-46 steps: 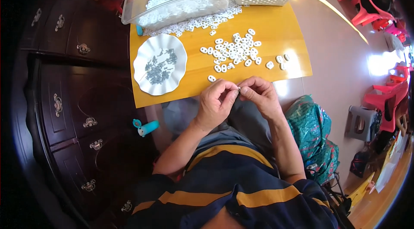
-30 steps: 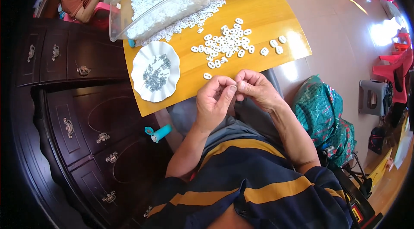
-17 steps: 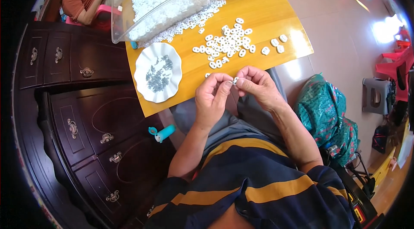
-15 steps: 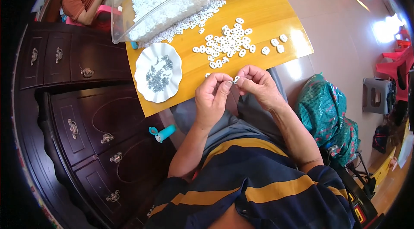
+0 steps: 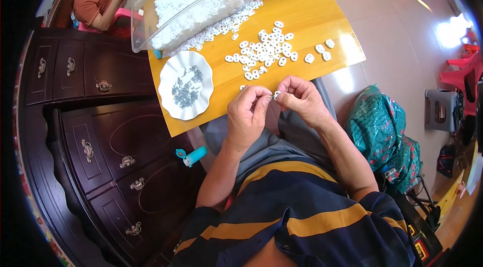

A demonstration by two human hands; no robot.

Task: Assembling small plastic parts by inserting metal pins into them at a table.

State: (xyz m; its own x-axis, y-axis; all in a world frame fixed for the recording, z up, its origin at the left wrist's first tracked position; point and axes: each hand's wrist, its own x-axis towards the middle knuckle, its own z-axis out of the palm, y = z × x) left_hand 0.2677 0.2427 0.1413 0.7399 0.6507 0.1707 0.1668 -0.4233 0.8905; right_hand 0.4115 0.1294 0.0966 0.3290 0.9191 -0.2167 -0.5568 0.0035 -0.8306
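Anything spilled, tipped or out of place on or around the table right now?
Two things. White pieces lie strewn on the table beside the clear bin, outside it. A teal tube lies on the floor by the dark cabinet. The plate sits flat, and both hands pinch one small piece.

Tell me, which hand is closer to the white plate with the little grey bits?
Left. The left hand is just to the right of the white plate, with a strip of yellow table between them. The right hand is farther off, beyond the left one.
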